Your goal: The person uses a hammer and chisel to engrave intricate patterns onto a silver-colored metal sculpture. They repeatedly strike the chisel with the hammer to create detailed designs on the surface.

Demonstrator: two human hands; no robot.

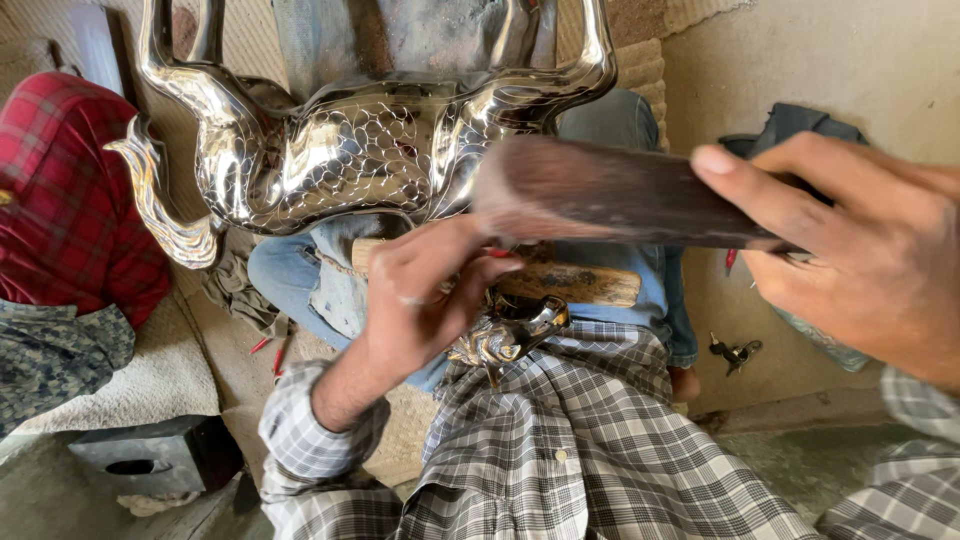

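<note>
The small silver metal piece (pixel 505 338) sits just below the left hand (pixel 425 295), resting on the checked-shirt lap; the hand's fingers curl narrowly, its fingertips touching the piece's upper end against a wooden block (pixel 570 282). Up and to the right of that hand, the right hand (pixel 865 260) is closed around the dark wooden mallet (pixel 610 195), whose blurred head hangs above the left hand's knuckles. Beyond both hands lies a large polished silver ornament (pixel 340 150) with scale engraving. Far left of the left hand is a red plaid cloth (pixel 60 190).
</note>
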